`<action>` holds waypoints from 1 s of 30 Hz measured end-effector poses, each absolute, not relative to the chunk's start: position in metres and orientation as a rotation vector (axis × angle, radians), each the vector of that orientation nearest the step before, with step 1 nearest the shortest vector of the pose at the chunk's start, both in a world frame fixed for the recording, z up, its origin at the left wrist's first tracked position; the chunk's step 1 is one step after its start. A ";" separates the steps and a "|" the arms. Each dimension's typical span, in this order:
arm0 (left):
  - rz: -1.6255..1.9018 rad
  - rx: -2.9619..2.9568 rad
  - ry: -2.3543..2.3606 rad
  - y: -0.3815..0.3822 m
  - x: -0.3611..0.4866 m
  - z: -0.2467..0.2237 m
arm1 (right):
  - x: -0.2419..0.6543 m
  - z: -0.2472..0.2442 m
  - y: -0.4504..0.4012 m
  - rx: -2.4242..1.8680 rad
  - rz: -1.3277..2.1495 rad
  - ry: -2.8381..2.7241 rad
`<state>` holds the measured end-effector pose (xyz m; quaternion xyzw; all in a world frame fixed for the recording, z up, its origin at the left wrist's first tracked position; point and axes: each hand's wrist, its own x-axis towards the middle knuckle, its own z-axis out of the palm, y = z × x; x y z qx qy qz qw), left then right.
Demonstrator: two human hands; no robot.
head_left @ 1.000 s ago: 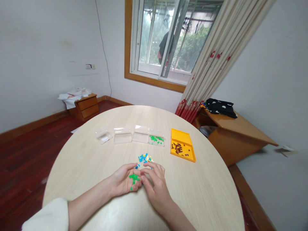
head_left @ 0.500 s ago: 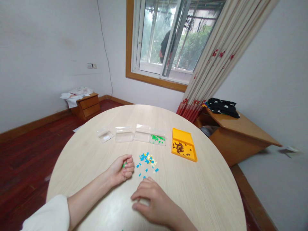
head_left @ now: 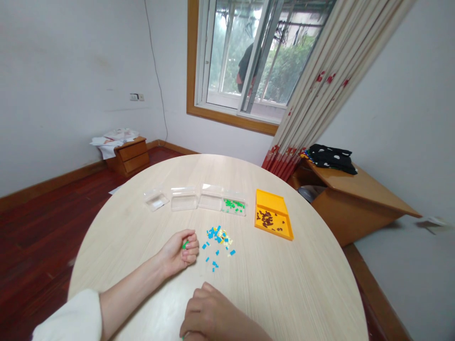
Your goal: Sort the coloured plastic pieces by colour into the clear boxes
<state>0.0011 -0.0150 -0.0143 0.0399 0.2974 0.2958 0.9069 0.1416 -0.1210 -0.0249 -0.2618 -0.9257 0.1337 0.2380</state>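
My left hand (head_left: pixel 182 253) is closed in a loose fist, palm turned up, around small green building bricks (head_left: pixel 185 245) that peek out between the fingers. Near the bottom edge, my right hand (head_left: pixel 209 315) bends down to the tabletop with its fingers curled together. A sliver of green brick (head_left: pixel 183 337) shows at its fingertips; the rest is hidden. Just right of the left hand lies a loose pile of blue bricks (head_left: pixel 214 233) mixed with pale yellow bricks (head_left: pixel 224 237), with several blue ones scattered toward me.
Across the round table (head_left: pixel 302 279) stand clear plastic boxes (head_left: pixel 184 201), one holding green bricks (head_left: pixel 234 205). An open yellow case (head_left: pixel 272 196) contains brown bricks (head_left: pixel 265 219). Beyond are a small drawer cabinet (head_left: pixel 131 156) and a wooden desk (head_left: pixel 362 199).
My right hand has moved down and left, toward me, and its fingers have curled in over a green brick at the bottom edge. The left hand stays in place, closed.
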 end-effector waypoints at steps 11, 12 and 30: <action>0.490 0.248 0.656 -0.029 0.008 -0.011 | 0.168 0.001 -0.100 -1.232 0.219 -1.887; 0.467 0.256 0.630 -0.030 0.009 -0.011 | 0.169 -0.001 -0.099 -1.253 0.210 -1.878; 0.803 0.097 0.806 0.041 0.077 0.035 | 0.210 -0.014 -0.077 -1.400 0.186 -1.667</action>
